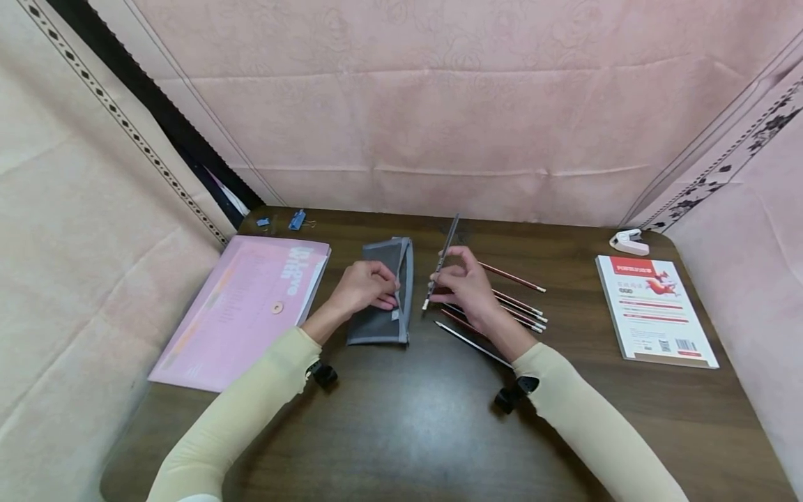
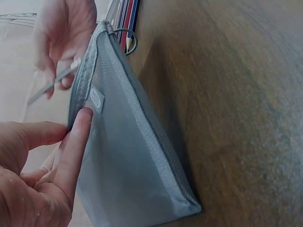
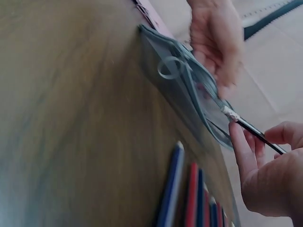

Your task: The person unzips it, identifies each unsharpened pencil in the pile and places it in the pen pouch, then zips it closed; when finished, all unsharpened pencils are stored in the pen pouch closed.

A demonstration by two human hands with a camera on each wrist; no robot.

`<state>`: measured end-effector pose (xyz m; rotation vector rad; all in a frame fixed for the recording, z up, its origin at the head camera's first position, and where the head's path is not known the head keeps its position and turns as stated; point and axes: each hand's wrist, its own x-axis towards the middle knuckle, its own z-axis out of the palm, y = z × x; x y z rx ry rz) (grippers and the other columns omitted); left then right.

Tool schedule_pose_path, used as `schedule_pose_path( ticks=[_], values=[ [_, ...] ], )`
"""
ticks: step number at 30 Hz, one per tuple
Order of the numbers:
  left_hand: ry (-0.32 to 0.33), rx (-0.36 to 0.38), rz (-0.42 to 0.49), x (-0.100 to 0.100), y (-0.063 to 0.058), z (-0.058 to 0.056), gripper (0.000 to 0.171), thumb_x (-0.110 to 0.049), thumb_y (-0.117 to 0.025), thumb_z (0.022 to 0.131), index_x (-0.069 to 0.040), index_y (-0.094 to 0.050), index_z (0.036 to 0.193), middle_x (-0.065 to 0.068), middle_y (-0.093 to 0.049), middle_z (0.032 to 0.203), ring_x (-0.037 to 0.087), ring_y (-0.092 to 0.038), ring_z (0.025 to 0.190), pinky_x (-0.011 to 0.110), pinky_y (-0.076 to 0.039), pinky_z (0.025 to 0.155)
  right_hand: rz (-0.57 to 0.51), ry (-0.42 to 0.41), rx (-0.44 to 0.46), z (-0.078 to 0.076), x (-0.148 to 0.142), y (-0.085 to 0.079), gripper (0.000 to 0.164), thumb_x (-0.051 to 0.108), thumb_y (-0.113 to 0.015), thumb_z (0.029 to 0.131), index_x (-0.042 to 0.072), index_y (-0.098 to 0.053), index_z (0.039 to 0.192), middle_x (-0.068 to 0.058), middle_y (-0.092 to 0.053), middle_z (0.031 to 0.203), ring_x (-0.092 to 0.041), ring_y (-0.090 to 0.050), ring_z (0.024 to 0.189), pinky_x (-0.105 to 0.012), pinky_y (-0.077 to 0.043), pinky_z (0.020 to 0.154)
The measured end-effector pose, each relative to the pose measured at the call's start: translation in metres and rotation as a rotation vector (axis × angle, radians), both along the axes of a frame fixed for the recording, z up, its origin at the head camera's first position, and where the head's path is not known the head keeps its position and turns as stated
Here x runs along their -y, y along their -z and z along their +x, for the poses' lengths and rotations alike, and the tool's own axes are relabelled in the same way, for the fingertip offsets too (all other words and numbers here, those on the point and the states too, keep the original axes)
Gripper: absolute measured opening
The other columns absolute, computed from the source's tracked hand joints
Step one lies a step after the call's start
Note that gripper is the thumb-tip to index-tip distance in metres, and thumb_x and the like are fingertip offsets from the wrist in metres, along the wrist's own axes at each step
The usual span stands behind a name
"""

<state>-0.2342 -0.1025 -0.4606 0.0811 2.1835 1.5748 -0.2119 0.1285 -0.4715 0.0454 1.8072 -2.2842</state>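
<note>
A grey zippered mesh pencil case (image 1: 378, 329) lies on the table. My left hand (image 1: 365, 284) pinches its opening edge between thumb and fingers; in the left wrist view a small white label (image 2: 96, 98) shows beside the fingertips. My right hand (image 1: 469, 287) holds a dark pencil (image 1: 449, 240) just right of the case. In the right wrist view, that pencil's white end (image 3: 230, 113) is at the parted mouth of the case. Several red and dark pencils (image 1: 513, 277) lie beneath and beside the right hand, partly hidden by it.
A pink folder (image 1: 251, 314) lies at the left, with blue binder clips (image 1: 297, 219) behind it. To the right are a white and red book (image 1: 655, 310) and a small white stapler-like object (image 1: 629, 242). Pink cloth (image 1: 439, 139) hangs behind the table.
</note>
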Motion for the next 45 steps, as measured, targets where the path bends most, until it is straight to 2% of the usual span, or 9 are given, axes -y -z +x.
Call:
schedule_pose_path(
  ticks=[6,9,14,17,27,33,37,41,45],
  values=[
    [-0.002,-0.011,0.005,-0.002,-0.001,0.001,0.015,-0.015,-0.068,0.089,-0.005,-0.063,0.099,0.019,-0.073,0.097,0.027,-0.074,0.075,0.039,-0.062,0.067,0.014,0.018,0.047,-0.002,0.027,0.010,0.048,-0.004,-0.059,0.088,0.010,-0.038,0.128,-0.025,-0.059,0.107,-0.039,-0.067,0.098,-0.050,-0.060,0.077],
    [-0.001,-0.021,0.014,-0.003,-0.002,0.000,0.015,-0.015,-0.068,0.089,-0.005,-0.063,0.099,0.019,-0.072,0.095,0.026,-0.074,0.075,0.038,-0.062,0.067,0.029,0.013,0.050,0.000,0.034,0.013,0.048,-0.005,-0.059,0.087,0.005,-0.038,0.129,-0.031,-0.055,0.114,-0.037,-0.067,0.097,-0.049,-0.060,0.076],
    [-0.021,-0.049,0.024,-0.005,-0.003,0.001,0.015,-0.014,-0.068,0.089,-0.005,-0.063,0.100,0.016,-0.072,0.092,0.026,-0.074,0.074,0.037,-0.062,0.066,0.103,-0.025,0.046,0.005,0.042,0.013,0.043,-0.005,-0.062,0.086,0.001,-0.044,0.125,-0.026,-0.060,0.109,-0.025,-0.068,0.085,-0.049,-0.060,0.074],
    [-0.040,-0.055,0.025,-0.005,-0.003,0.001,0.016,-0.014,-0.068,0.089,-0.005,-0.062,0.100,0.015,-0.072,0.091,0.026,-0.074,0.073,0.037,-0.062,0.066,0.151,-0.059,0.042,0.008,0.043,0.012,0.043,-0.005,-0.064,0.085,0.000,-0.047,0.124,-0.023,-0.062,0.104,-0.024,-0.069,0.081,-0.050,-0.060,0.074],
    [-0.041,-0.051,0.027,-0.006,-0.002,0.001,0.019,-0.013,-0.067,0.090,-0.003,-0.060,0.105,0.015,-0.072,0.091,0.025,-0.074,0.074,0.037,-0.062,0.067,0.251,-0.168,0.027,0.008,0.040,0.010,0.042,-0.001,-0.066,0.086,0.005,-0.052,0.125,-0.022,-0.063,0.106,-0.023,-0.071,0.080,-0.044,-0.062,0.072],
    [-0.033,-0.044,0.042,-0.003,0.000,0.002,0.019,-0.012,-0.066,0.090,-0.003,-0.060,0.105,0.018,-0.071,0.092,0.026,-0.074,0.075,0.038,-0.062,0.067,0.281,-0.154,0.022,0.008,0.042,0.012,0.041,0.002,-0.069,0.085,0.002,-0.055,0.123,-0.021,-0.066,0.105,-0.024,-0.072,0.082,-0.042,-0.062,0.071],
    [-0.033,-0.032,0.060,-0.001,0.001,0.002,0.019,-0.012,-0.066,0.090,-0.002,-0.059,0.104,0.020,-0.071,0.093,0.027,-0.074,0.075,0.039,-0.062,0.068,0.290,-0.131,0.004,0.012,0.040,0.011,0.038,0.002,-0.065,0.087,0.000,-0.056,0.124,-0.022,-0.065,0.108,-0.028,-0.071,0.090,-0.040,-0.062,0.072],
    [-0.032,-0.035,0.059,0.001,0.000,0.002,0.018,-0.014,-0.066,0.090,-0.004,-0.060,0.104,0.019,-0.071,0.094,0.027,-0.074,0.076,0.040,-0.062,0.069,0.293,-0.118,-0.033,0.016,0.027,0.002,0.036,0.004,-0.062,0.090,0.001,-0.055,0.125,-0.026,-0.063,0.112,-0.037,-0.068,0.098,-0.042,-0.062,0.073],
    [-0.041,-0.040,0.055,0.002,-0.002,0.001,0.017,-0.015,-0.067,0.090,-0.006,-0.060,0.102,0.020,-0.071,0.097,0.027,-0.073,0.076,0.042,-0.062,0.070,0.328,-0.118,-0.102,0.018,0.000,-0.012,0.031,0.013,-0.064,0.091,0.007,-0.059,0.121,-0.029,-0.061,0.114,-0.042,-0.065,0.099,-0.049,-0.061,0.072]
  ],
)
